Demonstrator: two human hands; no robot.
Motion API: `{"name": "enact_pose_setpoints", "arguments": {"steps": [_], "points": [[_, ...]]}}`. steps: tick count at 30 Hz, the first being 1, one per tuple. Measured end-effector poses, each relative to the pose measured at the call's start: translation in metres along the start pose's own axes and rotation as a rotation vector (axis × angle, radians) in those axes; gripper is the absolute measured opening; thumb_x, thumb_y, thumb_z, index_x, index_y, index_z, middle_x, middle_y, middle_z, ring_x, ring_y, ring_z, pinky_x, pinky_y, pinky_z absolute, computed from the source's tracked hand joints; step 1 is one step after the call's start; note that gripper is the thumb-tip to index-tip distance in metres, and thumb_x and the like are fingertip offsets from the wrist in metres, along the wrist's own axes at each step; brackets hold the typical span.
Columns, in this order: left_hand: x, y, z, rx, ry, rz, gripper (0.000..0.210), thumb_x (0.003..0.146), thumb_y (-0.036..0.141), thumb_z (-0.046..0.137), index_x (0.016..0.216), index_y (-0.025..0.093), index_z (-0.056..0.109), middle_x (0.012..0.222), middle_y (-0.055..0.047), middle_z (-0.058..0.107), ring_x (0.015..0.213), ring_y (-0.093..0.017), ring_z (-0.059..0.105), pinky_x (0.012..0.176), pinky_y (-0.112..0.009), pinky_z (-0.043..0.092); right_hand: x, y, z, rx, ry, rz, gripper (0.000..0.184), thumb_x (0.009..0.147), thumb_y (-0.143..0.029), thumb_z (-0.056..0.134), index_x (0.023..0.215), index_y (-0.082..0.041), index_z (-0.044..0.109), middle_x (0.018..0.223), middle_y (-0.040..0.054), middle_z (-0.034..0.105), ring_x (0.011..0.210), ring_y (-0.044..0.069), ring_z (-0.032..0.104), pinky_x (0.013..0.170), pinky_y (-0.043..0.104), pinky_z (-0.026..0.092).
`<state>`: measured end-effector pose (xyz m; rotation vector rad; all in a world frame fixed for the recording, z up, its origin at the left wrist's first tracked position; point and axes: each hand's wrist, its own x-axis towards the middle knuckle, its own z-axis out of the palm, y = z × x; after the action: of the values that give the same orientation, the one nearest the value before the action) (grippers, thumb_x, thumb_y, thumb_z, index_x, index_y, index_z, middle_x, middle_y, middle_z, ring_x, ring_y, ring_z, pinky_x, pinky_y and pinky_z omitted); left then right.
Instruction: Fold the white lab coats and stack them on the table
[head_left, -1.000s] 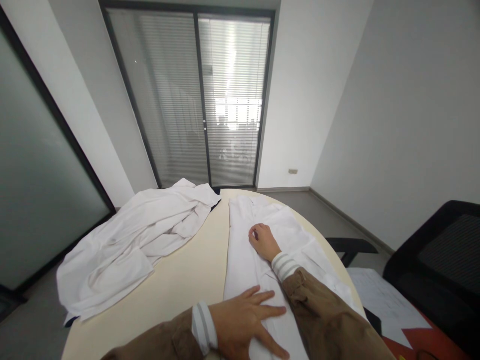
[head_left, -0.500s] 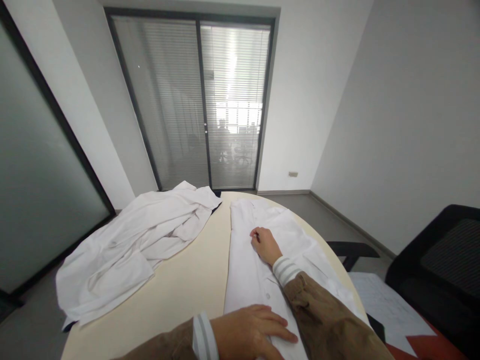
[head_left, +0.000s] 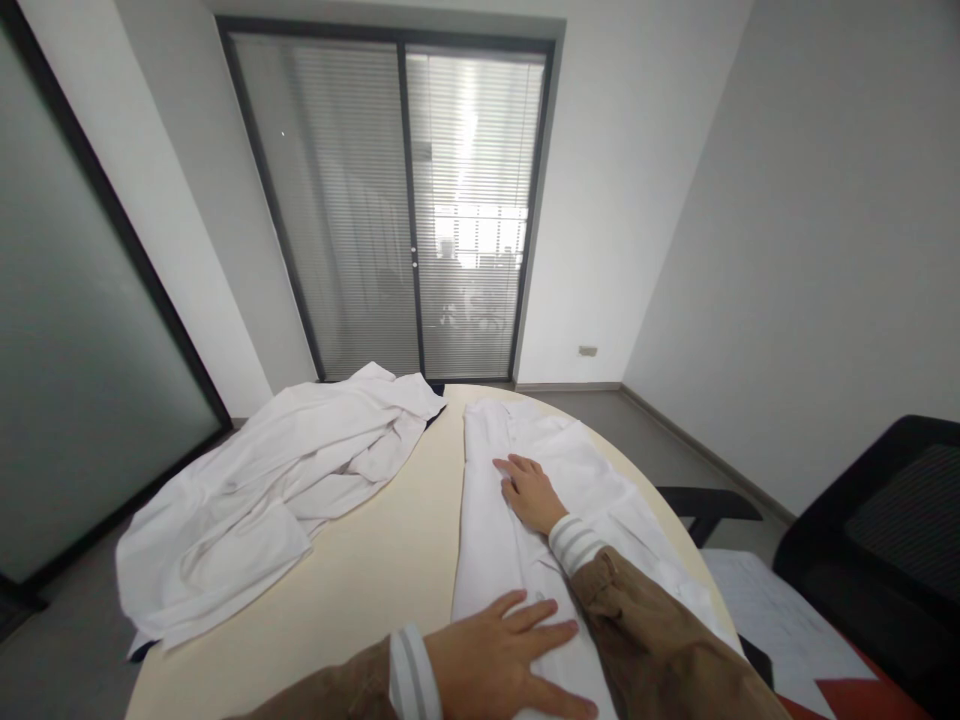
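Observation:
A white buttoned garment [head_left: 487,520], which looks like a shirt or lab coat, lies lengthwise along the right side of the table. On its near end my left hand [head_left: 499,650] rests flat with fingers spread. Farther up, my right hand [head_left: 531,493] lies on the cloth near the button strip, fingers stretched out and slightly bent. Neither hand grips anything. Part of the garment is hidden under my right sleeve. To the left, a second white garment [head_left: 255,490] is heaped in loose folds, with dark cloth showing at its edges.
The pale round table [head_left: 375,570] shows bare between the two garments. A black office chair [head_left: 885,530] stands at the right, with papers [head_left: 787,610] and something red beside it. Beyond the table are glass panels with blinds [head_left: 472,220] and white walls.
My right hand's fingers have opened out from a closed pinch onto the cloth. My left hand has shifted slightly up, its fingers spread wider. Both garments lie as before.

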<state>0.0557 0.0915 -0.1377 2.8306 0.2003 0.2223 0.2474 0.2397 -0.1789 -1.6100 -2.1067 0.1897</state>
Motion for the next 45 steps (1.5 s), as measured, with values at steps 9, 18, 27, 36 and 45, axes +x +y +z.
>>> {"name": "enact_pose_setpoints", "arguments": {"steps": [9,18,27,36,45], "points": [[-0.010,-0.049,-0.010,0.068,0.372,-0.504,0.052,0.092,0.030,0.052,0.143,0.019,0.047,0.157,-0.013,0.038,0.145,-0.028,0.033,0.118,-0.050,0.030,0.000,-0.004,-0.003,0.073,0.031,-0.094,0.041,0.089,-0.013,0.047,0.124,-0.021,0.067,0.119,0.0083,0.066,0.116,0.021,0.052,0.105,0.033,0.036],[-0.026,-0.067,-0.010,0.114,0.072,-0.595,0.071,0.095,0.055,0.046,0.155,0.023,0.028,0.164,-0.015,0.019,0.151,-0.033,0.017,0.119,-0.057,0.020,0.000,-0.011,-0.005,-0.027,0.006,0.050,0.045,0.089,-0.023,0.049,0.132,-0.022,0.060,0.130,0.0109,0.058,0.124,0.024,0.046,0.107,0.037,0.032],[-0.025,-0.066,-0.023,0.208,0.244,-0.545,0.035,0.095,0.039,0.050,0.122,0.021,0.062,0.124,-0.012,0.061,0.122,-0.029,0.052,0.108,-0.047,0.038,0.002,-0.026,-0.023,-0.081,-0.316,0.086,0.055,0.087,-0.039,0.053,0.142,-0.033,0.049,0.148,0.0116,0.043,0.135,0.035,0.037,0.104,0.055,0.032],[-0.027,-0.079,-0.019,0.154,0.077,-0.634,0.071,0.092,0.049,0.053,0.155,0.028,0.030,0.164,-0.016,0.018,0.149,-0.042,0.014,0.115,-0.063,0.020,0.064,-0.043,-0.024,-0.075,-0.267,0.069,0.055,0.086,-0.031,0.057,0.140,-0.023,0.048,0.144,0.0139,0.048,0.126,0.033,0.048,0.099,0.048,0.040],[-0.033,-0.085,-0.018,0.095,0.117,-0.596,0.072,0.093,0.061,0.045,0.156,0.029,0.027,0.164,-0.016,0.016,0.149,-0.044,0.011,0.115,-0.064,0.021,0.133,-0.054,0.001,-0.046,-0.092,0.014,0.059,0.090,-0.026,0.054,0.146,-0.016,0.040,0.150,0.0122,0.044,0.137,0.028,0.036,0.110,0.039,0.033]]}}
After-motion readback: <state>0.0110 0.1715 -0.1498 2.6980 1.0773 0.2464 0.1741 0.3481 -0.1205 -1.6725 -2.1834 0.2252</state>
